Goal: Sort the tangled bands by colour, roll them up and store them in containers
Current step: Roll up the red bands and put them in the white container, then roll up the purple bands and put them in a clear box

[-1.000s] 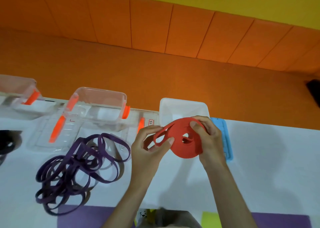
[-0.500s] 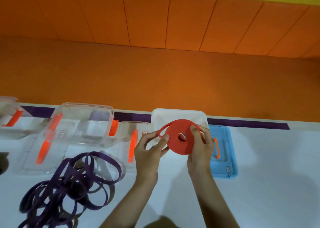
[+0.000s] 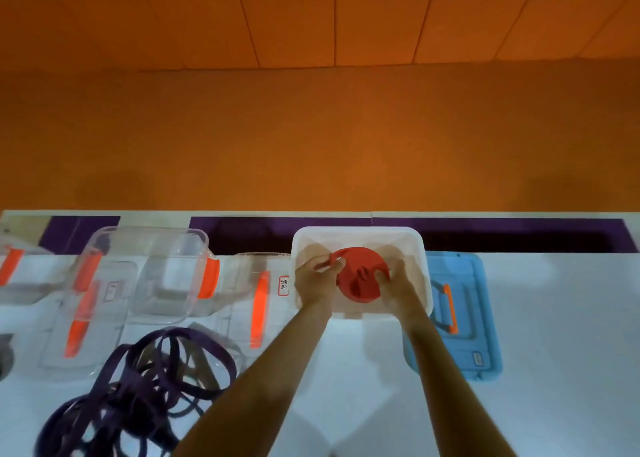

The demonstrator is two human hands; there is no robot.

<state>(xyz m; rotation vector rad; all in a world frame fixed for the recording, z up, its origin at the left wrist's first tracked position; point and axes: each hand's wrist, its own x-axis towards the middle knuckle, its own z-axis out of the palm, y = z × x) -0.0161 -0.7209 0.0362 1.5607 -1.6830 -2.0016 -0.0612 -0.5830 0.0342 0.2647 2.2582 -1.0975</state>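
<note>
Lowered into the white container [image 3: 360,232], the red band roll [image 3: 360,278] was pinched edgewise by left hand [image 3: 311,283] and right hand [image 3: 399,285]; soft, light, apt to uncoil unless squeezed.

L hand [image 3: 313,280], R hand [image 3: 398,283]: both bare. Forearms [image 3: 277,370] bare fm wrist to frame edge, long, slender. Fingers [image 3: 382,276] partly visible.

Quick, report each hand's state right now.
Left hand: pinches the loose end of the red band roll.
Right hand: grips the same roll, down in the white container.
</note>
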